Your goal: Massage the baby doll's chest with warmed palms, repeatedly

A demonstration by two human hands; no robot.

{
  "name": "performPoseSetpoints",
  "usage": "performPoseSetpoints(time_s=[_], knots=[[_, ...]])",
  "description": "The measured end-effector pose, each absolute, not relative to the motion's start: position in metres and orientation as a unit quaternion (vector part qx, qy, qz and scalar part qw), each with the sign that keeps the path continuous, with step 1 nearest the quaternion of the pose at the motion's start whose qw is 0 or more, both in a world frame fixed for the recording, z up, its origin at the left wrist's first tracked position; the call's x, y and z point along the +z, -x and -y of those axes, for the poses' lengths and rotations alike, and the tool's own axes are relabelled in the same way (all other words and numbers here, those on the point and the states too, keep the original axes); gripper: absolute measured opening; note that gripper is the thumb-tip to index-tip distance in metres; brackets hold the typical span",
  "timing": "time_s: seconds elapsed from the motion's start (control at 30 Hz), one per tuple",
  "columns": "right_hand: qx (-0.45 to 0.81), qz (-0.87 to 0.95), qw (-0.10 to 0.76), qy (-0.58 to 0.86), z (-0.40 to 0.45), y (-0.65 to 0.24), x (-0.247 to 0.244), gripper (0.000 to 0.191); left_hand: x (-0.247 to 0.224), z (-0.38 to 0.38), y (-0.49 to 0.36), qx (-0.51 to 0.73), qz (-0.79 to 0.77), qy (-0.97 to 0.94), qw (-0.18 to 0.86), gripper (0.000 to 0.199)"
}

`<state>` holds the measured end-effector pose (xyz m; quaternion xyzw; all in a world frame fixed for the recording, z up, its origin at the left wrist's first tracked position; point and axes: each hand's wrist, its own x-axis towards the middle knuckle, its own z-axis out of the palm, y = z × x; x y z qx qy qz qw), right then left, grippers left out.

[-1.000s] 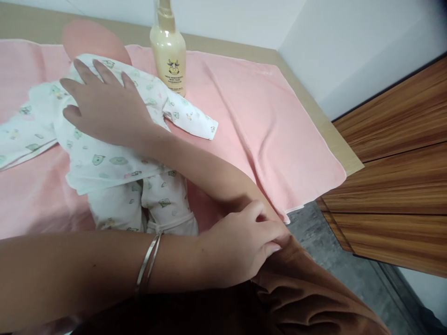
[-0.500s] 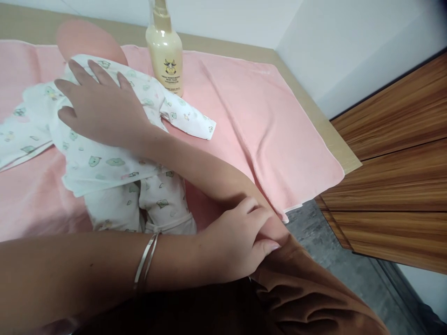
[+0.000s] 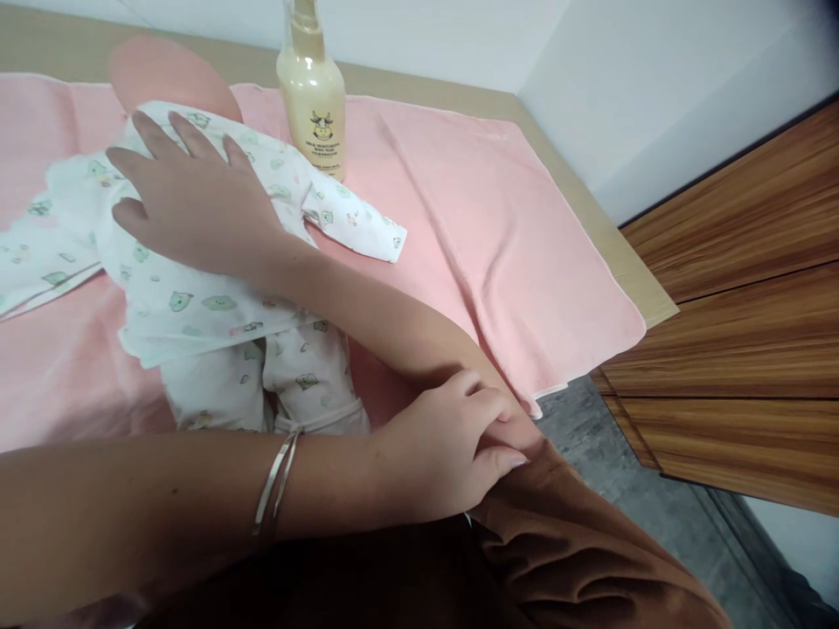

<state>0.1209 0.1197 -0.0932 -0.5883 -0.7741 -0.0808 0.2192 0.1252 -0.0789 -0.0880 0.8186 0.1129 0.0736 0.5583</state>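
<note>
Your right hand (image 3: 190, 205) is lying open, palm down with its fingers spread, on the white printed top (image 3: 180, 323); it is pressing against the cloth without gripping it. Your left hand (image 3: 439, 454) is closing around your right forearm (image 3: 393, 323), its fingers curling over the skin and its thumb resting near the edge of the brown sleeve (image 3: 590, 542). Thin silver bracelets (image 3: 272, 489) are circling your left wrist.

The top is spreading under and around your right hand, one of its sleeves reaching out to the right of that hand. Matching trousers (image 3: 315, 376) are showing below the top, between your two arms. A smooth pink rounded shape (image 3: 174, 74) is sticking out just beyond your right fingertips. The pump bottle (image 3: 315, 114) is standing upright to the right of your right hand, just beside the top. Everything there is sitting on a pink towel (image 3: 524, 245), which is covering much of the table (image 3: 629, 271). A wooden cabinet (image 3: 740, 349) is standing to the right of your left hand, well apart from it.
</note>
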Motion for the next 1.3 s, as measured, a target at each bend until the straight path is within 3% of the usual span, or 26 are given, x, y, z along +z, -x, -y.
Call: performPoseSetpoints(time_s=[0.2,0.37,0.7,0.87,1.3], knots=[[-0.085,0.774,0.252,0.575,-0.1242,-0.1216,-0.0974,0.053,-0.0884,0.0793,-0.1248,0.068,-0.121,-0.820,0.556,0.016],[-0.083,0.778,0.230,0.578,-0.1244,-0.1218,-0.0966,0.057,-0.0887,0.0815,-0.1241,0.073,-0.140,-0.815,0.557,0.018],[-0.074,0.777,0.250,0.573,-0.1235,-0.1221,-0.0969,0.050,-0.0893,0.0823,-0.1234,0.086,-0.130,-0.817,0.555,0.017],[-0.064,0.784,0.205,0.582,-0.1247,-0.1214,-0.0950,0.050,-0.0916,0.0833,-0.1230,0.096,-0.137,-0.813,0.558,0.023],[-0.085,0.774,0.239,0.580,-0.1217,-0.1222,-0.0950,0.052,-0.0893,0.0810,-0.1240,0.069,-0.140,-0.811,0.564,0.021]])
